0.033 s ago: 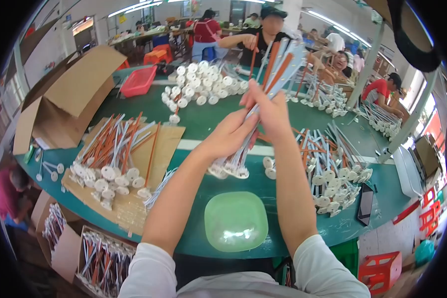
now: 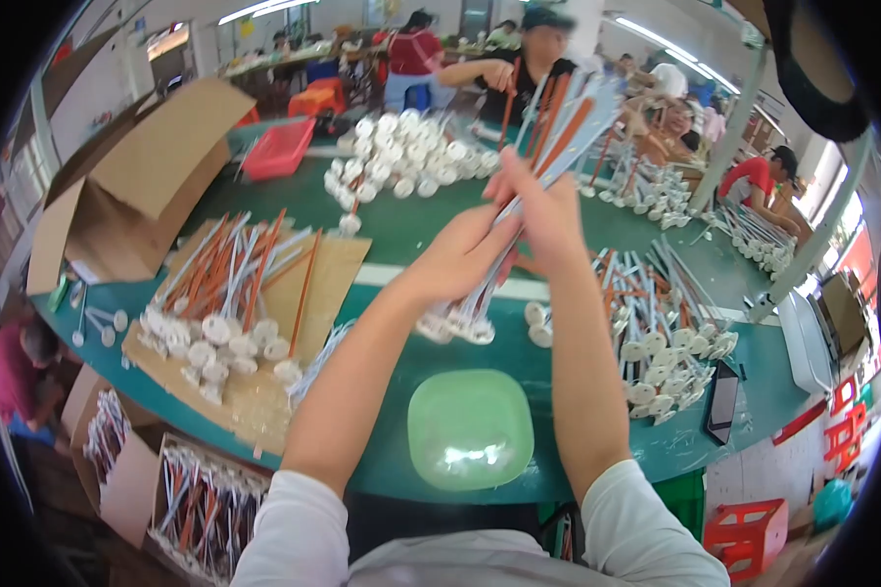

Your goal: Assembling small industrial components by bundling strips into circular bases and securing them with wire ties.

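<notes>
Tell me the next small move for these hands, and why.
Probably slide the right hand up the bundle to gather its strips: they fan out above that hand, while the left hand holds the bundle lower down.

Left hand (image 2: 457, 256) beside right hand (image 2: 552, 220), arms (image 2: 589, 377) forward

place: assembly workshop | shared green worktable (image 2: 294, 201) | heaped disc-ended sticks (image 2: 227, 284) | open carton (image 2: 176, 147) | co-workers (image 2: 749, 178) seated
</notes>
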